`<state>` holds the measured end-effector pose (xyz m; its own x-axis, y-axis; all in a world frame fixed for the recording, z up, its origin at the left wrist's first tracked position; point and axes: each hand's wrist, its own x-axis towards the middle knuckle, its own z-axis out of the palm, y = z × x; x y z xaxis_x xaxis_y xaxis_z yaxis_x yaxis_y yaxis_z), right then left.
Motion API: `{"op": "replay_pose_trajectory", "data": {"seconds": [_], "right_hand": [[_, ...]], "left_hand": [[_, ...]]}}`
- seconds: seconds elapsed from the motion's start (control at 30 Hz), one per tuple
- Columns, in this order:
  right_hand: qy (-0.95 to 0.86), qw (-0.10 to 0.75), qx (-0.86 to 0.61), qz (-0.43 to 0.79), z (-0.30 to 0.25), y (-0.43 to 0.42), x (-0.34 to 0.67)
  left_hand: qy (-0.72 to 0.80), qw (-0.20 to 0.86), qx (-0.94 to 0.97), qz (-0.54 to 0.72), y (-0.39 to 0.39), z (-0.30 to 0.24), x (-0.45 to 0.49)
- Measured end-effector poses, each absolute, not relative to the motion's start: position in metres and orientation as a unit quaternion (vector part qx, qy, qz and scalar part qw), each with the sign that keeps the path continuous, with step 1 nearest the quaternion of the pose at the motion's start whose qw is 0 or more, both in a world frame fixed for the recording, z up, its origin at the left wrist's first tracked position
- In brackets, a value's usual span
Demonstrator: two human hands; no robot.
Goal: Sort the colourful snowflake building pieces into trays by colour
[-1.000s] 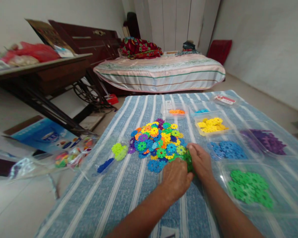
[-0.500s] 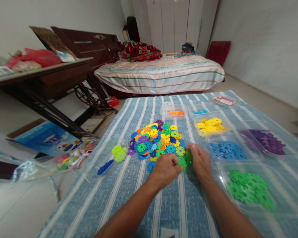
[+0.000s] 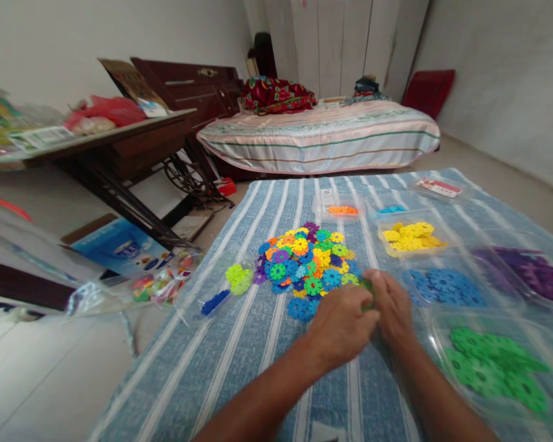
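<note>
My left hand (image 3: 343,324) and my right hand (image 3: 391,306) meet at the near right side of a heap of mixed flower-shaped plastic discs (image 3: 299,267). Between them green flower discs (image 3: 367,296) show, mostly covered by the fingers, so I cannot tell how many. Both hands are closed, the left in a pinch and the right with thumb and fingers around the green. Right of my right hand stand a clear tray of blue discs (image 3: 447,286) and a clear tray of green discs (image 3: 493,362).
Yellow discs (image 3: 412,237), purple discs (image 3: 529,270) and orange discs (image 3: 343,210) lie in further clear trays. A tray at left holds lime discs (image 3: 238,279) and dark blue discs (image 3: 215,302). Behind the striped cloth (image 3: 239,362) is a bed (image 3: 322,141); a sewing table (image 3: 133,132) stands left.
My left hand has moved right, up against my right hand. The green discs that lay between the hands are now gathered in the fingers. The view has swung slightly left.
</note>
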<state>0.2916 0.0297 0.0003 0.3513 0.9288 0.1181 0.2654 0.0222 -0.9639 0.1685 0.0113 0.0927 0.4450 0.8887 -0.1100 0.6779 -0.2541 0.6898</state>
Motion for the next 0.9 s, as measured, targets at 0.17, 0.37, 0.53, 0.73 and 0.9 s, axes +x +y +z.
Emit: {"op": "replay_pose_trajectory", "data": {"seconds": [0.17, 0.37, 0.53, 0.73, 0.9], "right_hand": [[-0.486, 0.532, -0.618, 0.314, 0.0, 0.031, 0.293], [-0.498, 0.516, -0.624, 0.309, 0.0, 0.03, 0.294], [-0.509, 0.511, -0.623, 0.303, 0.003, 0.03, 0.293], [-0.507, 0.505, -0.626, 0.31, 0.005, 0.03, 0.293], [-0.513, 0.506, -0.623, 0.304, 0.005, 0.03, 0.292]], "left_hand": [[0.641, 0.149, 0.752, 0.031, 0.022, 0.079, 0.092], [0.66, 0.17, 0.732, 0.003, 0.024, 0.074, 0.064], [0.648, 0.178, 0.74, 0.0, 0.025, 0.074, 0.066], [0.651, 0.201, 0.731, 0.039, 0.027, 0.069, 0.064], [0.66, 0.262, 0.7, 0.073, 0.029, 0.064, 0.06]]}}
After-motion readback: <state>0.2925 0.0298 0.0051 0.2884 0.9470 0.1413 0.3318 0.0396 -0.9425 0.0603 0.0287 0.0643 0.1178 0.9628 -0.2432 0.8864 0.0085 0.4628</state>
